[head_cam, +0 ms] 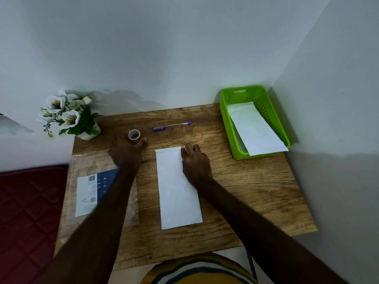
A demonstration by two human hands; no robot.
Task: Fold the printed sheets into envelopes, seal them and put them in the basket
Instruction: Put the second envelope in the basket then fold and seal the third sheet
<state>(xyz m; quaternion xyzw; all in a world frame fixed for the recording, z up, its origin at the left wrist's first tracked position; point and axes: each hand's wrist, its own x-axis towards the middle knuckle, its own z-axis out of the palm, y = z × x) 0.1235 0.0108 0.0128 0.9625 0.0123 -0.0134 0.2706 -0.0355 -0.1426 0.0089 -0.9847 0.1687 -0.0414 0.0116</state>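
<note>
The folded envelope (pixel 178 188) lies lengthwise in the middle of the wooden table (pixel 246 191), and I take it as my landmark. The right hand (pixel 195 163) rests on its far right corner, fingers curled down with the tips pressing the paper flat. To the left of that far end, the left hand (pixel 126 151) reaches the tape roll (pixel 134 135); its fingertips meet the roll, though whether they actually pinch it I cannot tell. Beyond the envelope lies a blue pen (pixel 171 126). Far right of it stands the green basket (pixel 226 124), with one finished envelope (pixel 255 128) already leaning inside.

The sealing step seems at hand. To do it well, the right hand should keep the flap pinned while the left brings the tape over, so the fold does not spring open.
</note>
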